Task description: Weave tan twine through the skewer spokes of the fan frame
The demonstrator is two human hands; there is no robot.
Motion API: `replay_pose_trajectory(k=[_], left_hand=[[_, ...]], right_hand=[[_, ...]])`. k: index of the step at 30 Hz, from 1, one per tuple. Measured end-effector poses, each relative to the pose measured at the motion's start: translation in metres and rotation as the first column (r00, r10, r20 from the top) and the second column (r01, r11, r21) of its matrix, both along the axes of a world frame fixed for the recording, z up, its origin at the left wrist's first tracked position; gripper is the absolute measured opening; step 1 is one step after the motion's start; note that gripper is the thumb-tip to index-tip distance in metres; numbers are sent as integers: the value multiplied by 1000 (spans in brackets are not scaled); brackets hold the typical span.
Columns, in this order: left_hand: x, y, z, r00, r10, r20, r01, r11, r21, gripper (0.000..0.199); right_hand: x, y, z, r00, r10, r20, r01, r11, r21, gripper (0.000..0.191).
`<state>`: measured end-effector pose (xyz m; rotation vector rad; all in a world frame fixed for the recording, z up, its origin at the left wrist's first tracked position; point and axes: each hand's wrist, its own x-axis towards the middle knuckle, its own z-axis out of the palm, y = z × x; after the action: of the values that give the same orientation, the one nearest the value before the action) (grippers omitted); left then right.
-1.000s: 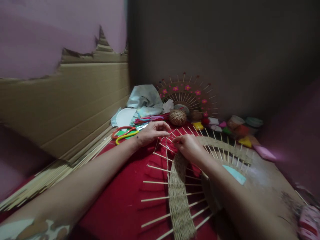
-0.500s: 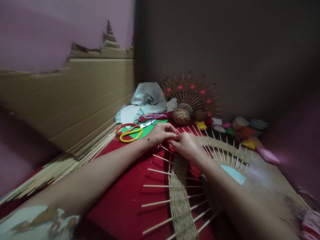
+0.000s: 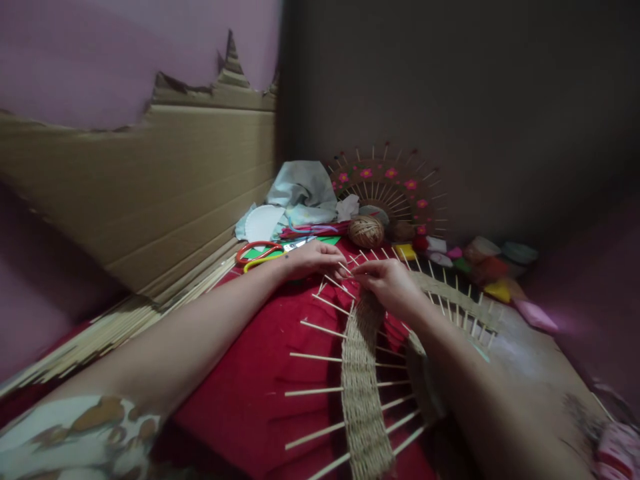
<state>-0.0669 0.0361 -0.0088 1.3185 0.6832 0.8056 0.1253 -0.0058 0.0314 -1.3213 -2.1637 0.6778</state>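
A curved band of woven twine on thin wooden sticks lies over the red cloth, its sticks jutting out on both sides. At the band's far end my left hand has its fingers curled together beside the stick tips; what they grip is hidden. My right hand sits just to the right, over the weaving, with thumb and forefinger pinched on what looks like a thin strand of twine. A small gap separates the two hands. My right forearm covers part of the sticks and of the arc behind.
Scissors with red and yellow handles lie beyond my left wrist, near a ball of twine. Loose sticks run along the cardboard at left. A flowered stick fan stands at the back; coloured bundles lie right.
My hands have drawn slightly apart, the right one moving rightward with its fingers now pinched toward the left. The view has shifted a little, and my left forearm covers more of the scissors.
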Motion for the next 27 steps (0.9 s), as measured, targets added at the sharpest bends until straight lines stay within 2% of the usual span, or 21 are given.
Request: replay_pose_trajectory(k=[3,5,7,10,12,14,17,19,24,27], left_hand=[[6,-4,3,992,-17,-126,35,989,141,23],[11,-5,2,972,-28,-232,95,955,282,22],[16,-4,0,948,28,-318,127,882,454,15],[22,-3,-7,910,179,-374,124,743,658,9],[25,-4,-10,893,255,-370,108,677,728,10],[25,-4,-11,889,282,-360,102,646,756,11],[24,-4,-9,889,268,-373,121,646,754,12],[22,-3,-7,886,286,-364,94,659,746,17],[18,0,-3,824,451,-344,-165,771,615,28],[18,0,1,792,525,-311,-308,784,539,29]], right_hand=[[2,0,4,996,13,90,-14,1000,14,20],[4,0,4,993,41,114,-41,999,0,18],[5,1,3,990,73,118,-71,997,-19,17],[6,0,2,985,95,147,-94,995,-19,16],[6,-1,2,978,83,193,-89,996,21,16],[5,-3,4,971,48,235,-67,995,75,16],[4,-5,6,958,14,285,-45,993,106,18],[4,-5,8,938,-3,346,-36,994,106,19],[5,-2,5,878,-40,476,-21,992,121,19],[7,3,-1,859,-25,511,-39,993,114,21]])
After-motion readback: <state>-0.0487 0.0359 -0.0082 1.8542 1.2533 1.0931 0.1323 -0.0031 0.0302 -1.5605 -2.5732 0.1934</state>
